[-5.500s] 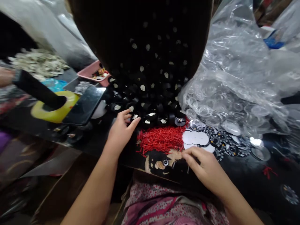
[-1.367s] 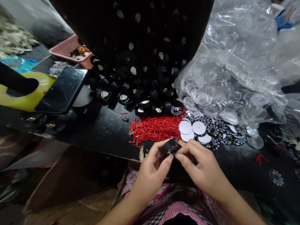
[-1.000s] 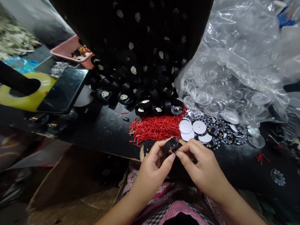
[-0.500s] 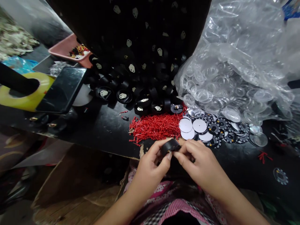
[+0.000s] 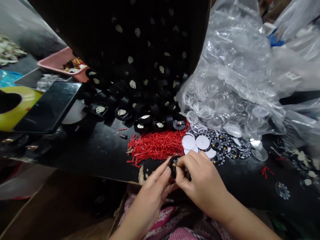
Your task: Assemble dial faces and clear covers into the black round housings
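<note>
My left hand grips a round black gauge housing at the table's front edge. A dark dial with a yellow-orange mark shows in its face, which is turned up towards me. Over that face my right hand is closed, thumb and forefinger pinched together; whatever they pinch is hidden. Just beyond the hands lies a heap of red pointers. Beside it on the right are scattered dial discs, some with their white backs up.
Black housings are piled behind the red heap. A plastic bag of clear lenses sits at the right. On the left are a phone, a yellow tape roll and a pink tray. One dial lies apart at far right.
The housing has tipped from edge-on to showing its dial face. My right hand has moved from its side to over the face. The view has shifted right.
</note>
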Demonstrator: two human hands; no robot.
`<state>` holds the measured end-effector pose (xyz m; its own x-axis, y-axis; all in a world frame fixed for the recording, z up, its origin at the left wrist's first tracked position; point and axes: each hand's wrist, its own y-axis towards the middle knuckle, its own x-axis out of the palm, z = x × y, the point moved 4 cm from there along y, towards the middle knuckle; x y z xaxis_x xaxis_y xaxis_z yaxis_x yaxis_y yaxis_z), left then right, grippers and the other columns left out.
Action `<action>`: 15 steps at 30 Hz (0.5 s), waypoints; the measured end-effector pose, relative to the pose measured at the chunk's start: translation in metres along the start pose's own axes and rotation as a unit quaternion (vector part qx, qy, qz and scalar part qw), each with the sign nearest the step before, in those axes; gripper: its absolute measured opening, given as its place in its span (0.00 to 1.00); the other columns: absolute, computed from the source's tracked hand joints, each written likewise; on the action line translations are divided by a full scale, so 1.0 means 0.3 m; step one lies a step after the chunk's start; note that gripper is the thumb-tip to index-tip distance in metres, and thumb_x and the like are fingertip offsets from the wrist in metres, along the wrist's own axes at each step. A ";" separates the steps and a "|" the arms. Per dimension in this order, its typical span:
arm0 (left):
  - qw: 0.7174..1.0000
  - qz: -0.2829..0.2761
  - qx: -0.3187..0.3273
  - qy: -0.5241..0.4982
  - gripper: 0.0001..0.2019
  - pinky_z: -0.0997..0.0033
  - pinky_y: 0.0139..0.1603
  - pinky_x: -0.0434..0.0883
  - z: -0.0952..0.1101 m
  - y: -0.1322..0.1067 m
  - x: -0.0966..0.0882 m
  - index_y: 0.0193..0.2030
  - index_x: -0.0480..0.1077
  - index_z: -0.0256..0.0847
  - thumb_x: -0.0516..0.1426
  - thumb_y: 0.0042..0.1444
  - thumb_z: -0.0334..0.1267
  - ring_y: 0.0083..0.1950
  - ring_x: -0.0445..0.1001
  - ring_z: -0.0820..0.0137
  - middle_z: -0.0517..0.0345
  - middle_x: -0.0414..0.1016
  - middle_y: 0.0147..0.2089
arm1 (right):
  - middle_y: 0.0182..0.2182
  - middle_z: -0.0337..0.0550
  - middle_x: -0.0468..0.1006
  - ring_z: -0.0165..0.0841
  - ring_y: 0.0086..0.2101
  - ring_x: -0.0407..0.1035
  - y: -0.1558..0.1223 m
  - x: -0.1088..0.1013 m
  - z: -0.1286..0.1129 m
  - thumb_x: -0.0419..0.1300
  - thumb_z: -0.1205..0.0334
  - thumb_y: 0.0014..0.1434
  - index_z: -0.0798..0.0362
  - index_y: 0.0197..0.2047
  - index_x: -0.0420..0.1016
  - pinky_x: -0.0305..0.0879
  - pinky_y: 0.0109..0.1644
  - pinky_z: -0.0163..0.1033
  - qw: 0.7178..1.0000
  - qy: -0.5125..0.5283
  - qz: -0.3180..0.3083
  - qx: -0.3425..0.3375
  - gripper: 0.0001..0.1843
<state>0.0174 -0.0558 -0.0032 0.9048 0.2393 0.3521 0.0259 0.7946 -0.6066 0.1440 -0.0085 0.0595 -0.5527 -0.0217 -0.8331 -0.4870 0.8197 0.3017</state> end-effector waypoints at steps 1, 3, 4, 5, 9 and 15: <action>1.000 0.008 0.019 0.008 0.21 0.49 0.65 0.68 -0.002 0.003 -0.003 0.57 0.75 0.52 0.60 0.58 0.51 0.64 0.71 0.52 0.55 0.75 0.62 | 0.26 0.39 0.72 0.33 0.28 0.64 0.000 -0.006 0.005 0.56 0.71 0.63 0.55 0.31 0.72 0.58 0.37 0.40 0.999 0.017 -0.014 0.032 0.09; 0.994 0.016 0.079 0.069 0.20 0.53 0.69 0.63 0.006 0.012 -0.010 0.56 0.76 0.54 0.62 0.57 0.48 0.67 0.68 0.54 0.59 0.74 0.63 | 0.28 0.38 0.75 0.32 0.30 0.67 0.003 -0.012 0.023 0.58 0.70 0.63 0.53 0.33 0.73 0.60 0.38 0.39 0.993 0.068 -0.065 0.073 0.07; 0.991 0.017 0.098 0.092 0.19 0.54 0.70 0.62 0.009 0.017 -0.014 0.56 0.76 0.54 0.63 0.56 0.47 0.68 0.67 0.55 0.59 0.74 0.63 | 0.29 0.37 0.76 0.31 0.31 0.68 0.010 -0.012 0.036 0.58 0.69 0.64 0.52 0.34 0.74 0.61 0.38 0.38 0.988 0.097 -0.094 0.079 0.07; 0.990 0.016 0.103 0.094 0.19 0.54 0.69 0.63 0.009 0.024 -0.018 0.56 0.76 0.54 0.63 0.56 0.47 0.68 0.67 0.55 0.59 0.74 0.63 | 0.30 0.37 0.77 0.31 0.32 0.70 0.023 -0.014 0.055 0.58 0.68 0.65 0.51 0.34 0.75 0.62 0.39 0.38 0.984 0.118 -0.105 0.080 0.07; 0.996 0.014 0.074 -0.049 0.20 0.50 0.60 0.73 -0.012 0.050 -0.015 0.55 0.76 0.50 0.63 0.56 0.49 0.61 0.74 0.53 0.54 0.78 0.59 | 0.45 0.51 0.79 0.42 0.43 0.73 0.132 -0.037 0.186 0.58 0.61 0.65 0.54 0.49 0.76 0.64 0.47 0.47 0.994 -0.013 0.026 0.106 0.12; 0.993 0.014 0.076 -0.093 0.14 0.45 0.60 0.72 -0.016 0.050 0.009 0.48 0.80 0.51 0.65 0.55 0.46 0.57 0.77 0.53 0.56 0.81 0.54 | 0.50 0.54 0.76 0.48 0.46 0.73 0.241 -0.035 0.308 0.58 0.66 0.63 0.54 0.45 0.79 0.61 0.51 0.57 0.982 -0.156 0.045 0.099 0.10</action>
<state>0.0224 -0.0457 -0.0147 0.8102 0.3491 0.4709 -0.0750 0.8585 -0.5073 0.1770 0.1040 0.0471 -0.3380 0.2080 -0.9179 -0.2874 0.9059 0.3111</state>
